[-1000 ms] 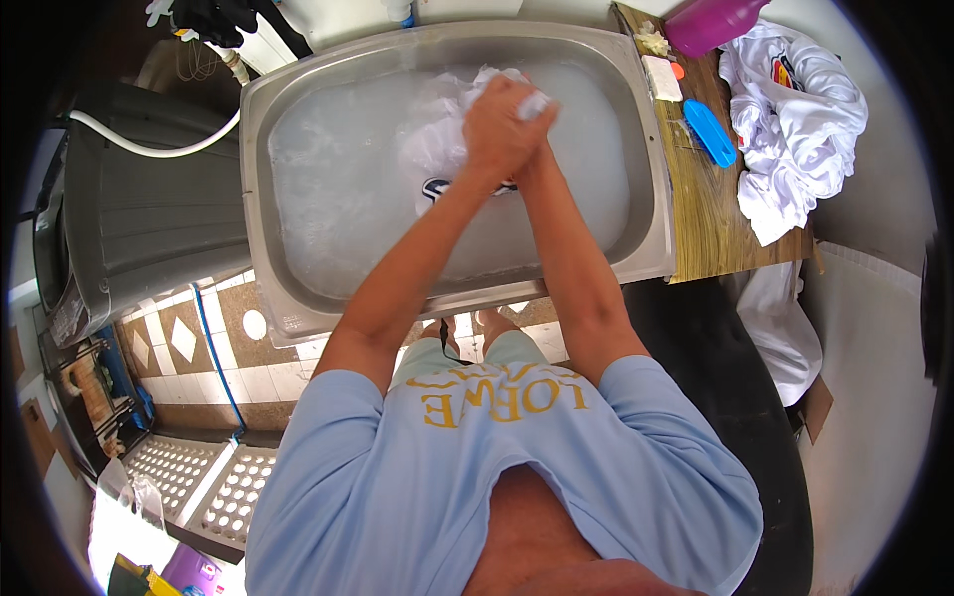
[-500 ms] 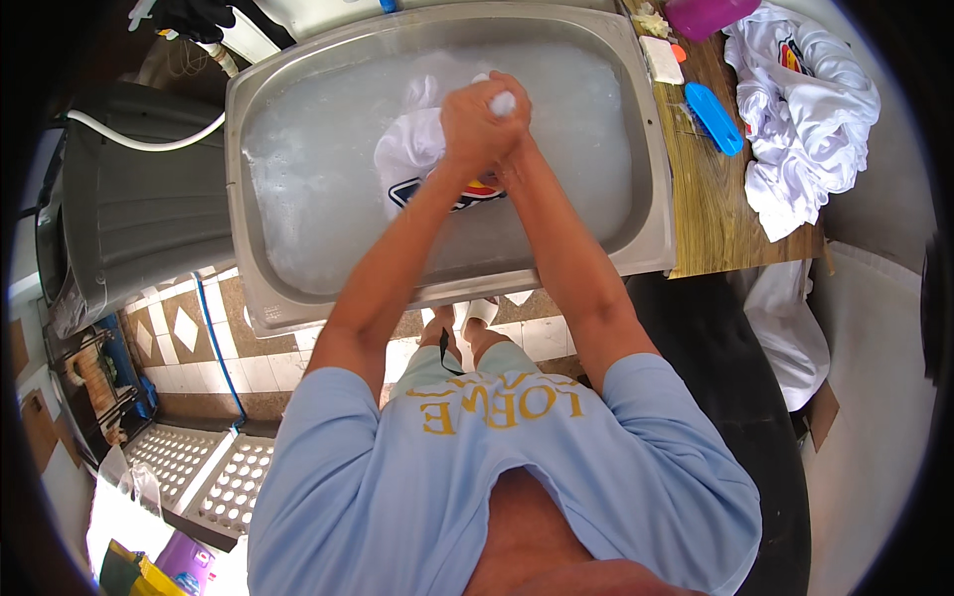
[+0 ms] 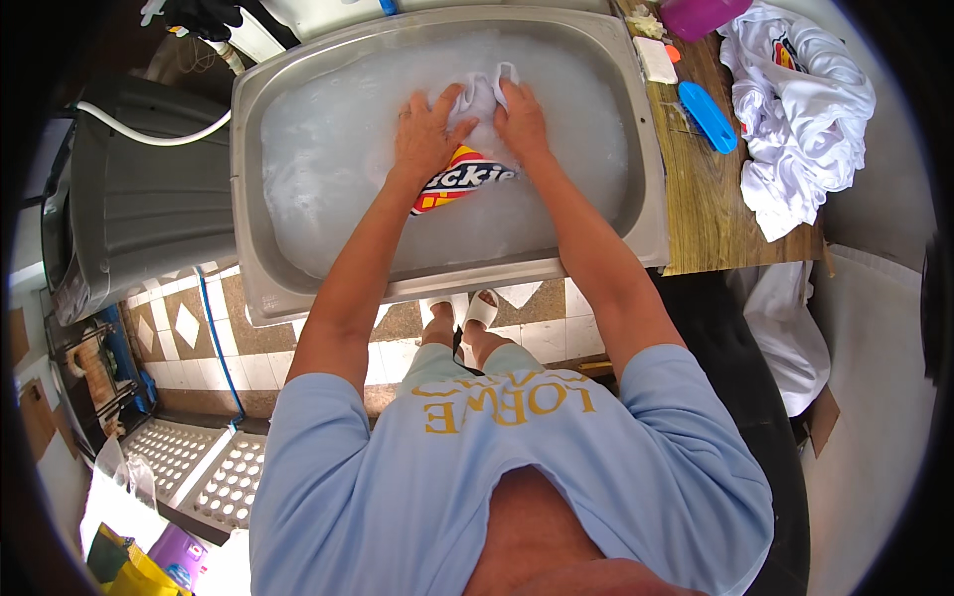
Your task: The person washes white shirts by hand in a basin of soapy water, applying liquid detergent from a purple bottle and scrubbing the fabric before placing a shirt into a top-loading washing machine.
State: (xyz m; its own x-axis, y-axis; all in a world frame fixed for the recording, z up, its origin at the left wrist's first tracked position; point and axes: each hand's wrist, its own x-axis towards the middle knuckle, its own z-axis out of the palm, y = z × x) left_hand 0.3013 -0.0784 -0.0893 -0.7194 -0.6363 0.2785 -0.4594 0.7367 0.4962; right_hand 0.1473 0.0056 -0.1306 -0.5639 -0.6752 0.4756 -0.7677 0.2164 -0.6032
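Left grip (image 3: 425, 134) and right grip (image 3: 523, 121) flank the white cloth (image 3: 484, 117), seemingly part-submerged.

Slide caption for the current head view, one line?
Left hand and right hand hold a white garment in a metal basin of cloudy water, a blue brush on the wooden counter alongside.

Two hands (image 3: 425, 137) (image 3: 523, 124), one sink (image 3: 652, 189), one brush (image 3: 708, 117), two sandals (image 3: 483, 311) show.
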